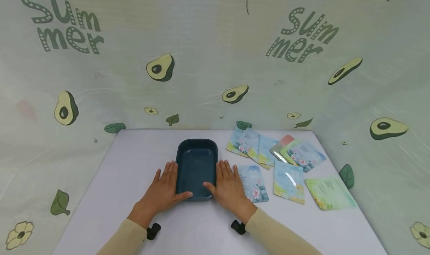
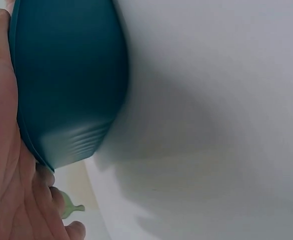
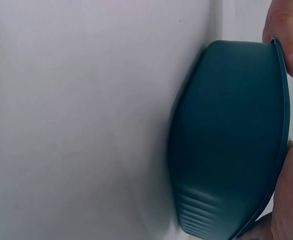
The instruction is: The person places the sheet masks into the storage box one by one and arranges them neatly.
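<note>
An empty dark teal rectangular tray sits on the white table, between the person's two hands. The left hand lies along its left side with straight fingers, its thumb reaching over the near left corner. On the opposite side, the right hand rests along the right rim, fingers extended and thumb over the near rim. In the left wrist view the tray's outer wall shows ridges at one end, and the left hand touches its rim. The right wrist view shows the tray's wall beside the right hand.
Several flat printed sachets lie on the table's right half. A blue floral one lies just beside the right hand, with a light blue one and a green one farther right. A patterned cloth hangs behind the table.
</note>
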Motion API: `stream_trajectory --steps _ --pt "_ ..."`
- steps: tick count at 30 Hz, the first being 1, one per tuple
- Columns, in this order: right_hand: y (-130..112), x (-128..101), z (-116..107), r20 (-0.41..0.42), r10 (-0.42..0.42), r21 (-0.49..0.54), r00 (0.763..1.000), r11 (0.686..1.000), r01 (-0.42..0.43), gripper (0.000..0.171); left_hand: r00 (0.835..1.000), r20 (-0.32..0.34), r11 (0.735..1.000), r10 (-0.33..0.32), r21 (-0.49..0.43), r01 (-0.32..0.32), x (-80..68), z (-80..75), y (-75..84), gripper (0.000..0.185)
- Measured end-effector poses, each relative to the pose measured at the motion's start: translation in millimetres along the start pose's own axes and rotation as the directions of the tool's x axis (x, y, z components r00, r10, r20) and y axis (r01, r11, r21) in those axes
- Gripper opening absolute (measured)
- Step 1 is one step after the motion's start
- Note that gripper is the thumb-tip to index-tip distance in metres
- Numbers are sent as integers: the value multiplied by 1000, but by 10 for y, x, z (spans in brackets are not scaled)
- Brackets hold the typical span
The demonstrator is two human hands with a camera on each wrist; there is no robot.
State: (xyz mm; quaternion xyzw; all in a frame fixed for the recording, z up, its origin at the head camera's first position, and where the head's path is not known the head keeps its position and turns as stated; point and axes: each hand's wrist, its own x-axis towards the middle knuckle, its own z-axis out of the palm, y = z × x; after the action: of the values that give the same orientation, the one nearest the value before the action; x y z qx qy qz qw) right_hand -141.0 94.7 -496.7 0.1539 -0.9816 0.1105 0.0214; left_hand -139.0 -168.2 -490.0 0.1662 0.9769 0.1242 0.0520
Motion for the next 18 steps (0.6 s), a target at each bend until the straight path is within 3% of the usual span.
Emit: stream_trajectory --steps 4,8,11,14,18 --pt "15 -84 -20 -1 -36 19 999 999 36 93 1000 -21 1000 17 -24 -18 -60 -15 3 124" --pt "189 -135 -108 18 -139 62 990 989 138 86 999 -32 1000 18 -14 -18 -112 -30 -3 124" --pt "528 -106 -232 22 -176 62 984 983 174 78 999 -36 1000 22 -10 -22 -120 -25 5 125" --pt "972 -30 -365 18 -146 7 989 989 146 75 999 -39 1000 26 0 -26 -121 -9 31 128" --pt "1469 51 -479 100 -120 -73 988 989 128 85 999 -41 1000 31 4 -31 -130 23 74 128"
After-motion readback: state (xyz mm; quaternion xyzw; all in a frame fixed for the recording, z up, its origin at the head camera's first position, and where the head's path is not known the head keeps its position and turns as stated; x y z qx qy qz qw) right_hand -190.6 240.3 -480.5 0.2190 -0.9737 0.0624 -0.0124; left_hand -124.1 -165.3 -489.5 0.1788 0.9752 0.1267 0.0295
